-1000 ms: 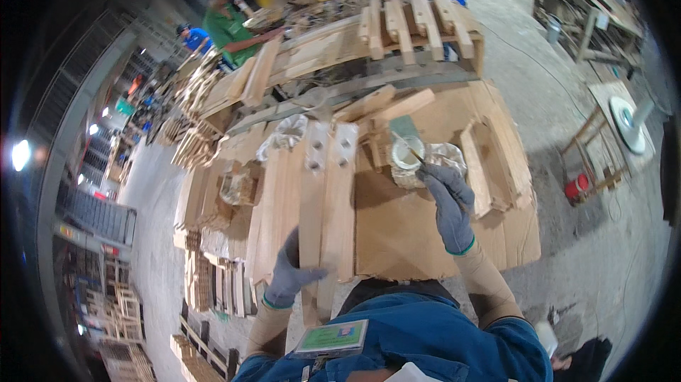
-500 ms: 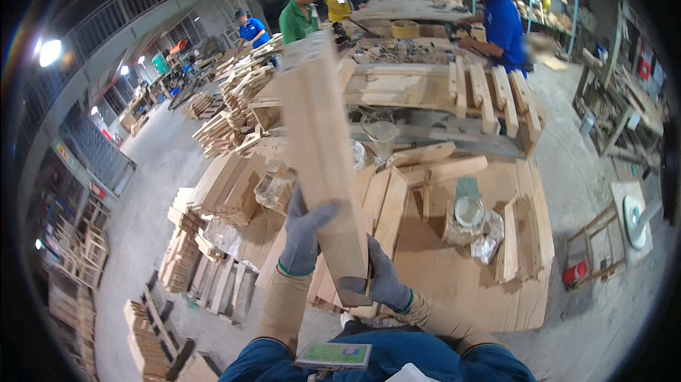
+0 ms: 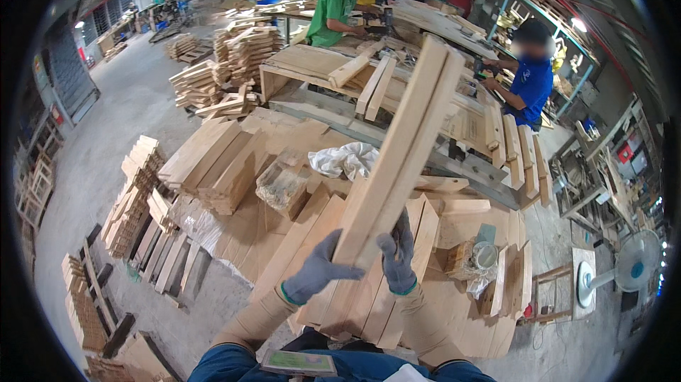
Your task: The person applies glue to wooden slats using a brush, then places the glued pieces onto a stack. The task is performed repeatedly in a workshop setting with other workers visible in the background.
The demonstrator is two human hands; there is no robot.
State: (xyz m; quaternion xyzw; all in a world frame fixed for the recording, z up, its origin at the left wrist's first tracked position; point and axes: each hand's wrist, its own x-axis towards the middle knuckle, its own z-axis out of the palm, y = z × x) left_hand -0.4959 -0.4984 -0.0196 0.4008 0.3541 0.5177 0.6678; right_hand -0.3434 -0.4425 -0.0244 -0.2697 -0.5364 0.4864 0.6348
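Two long pale wooden bars (image 3: 401,162), pressed side by side, rise at a tilt from my hands toward the far right. My gloved left hand (image 3: 323,268) grips their lower end from the left. On the opposite side, my gloved right hand (image 3: 399,254) closes against the same end, its thumb up and part of its fingers hidden behind the wood. Under the hands, several wooden boards (image 3: 301,240) lie side by side on a cardboard-covered table (image 3: 468,311).
A wood block with a glass jar (image 3: 484,256) stands right, by upright bars (image 3: 512,279). Left are a hollowed block (image 3: 282,187) and stacked boards (image 3: 213,162). A white bag (image 3: 344,161) lies beyond. A fan (image 3: 635,261) stands right; people work at the far bench.
The bars have swung from nearly upright to leaning away toward the right, and both hands now hold their lower end. The view has turned, showing more of the table's left side.
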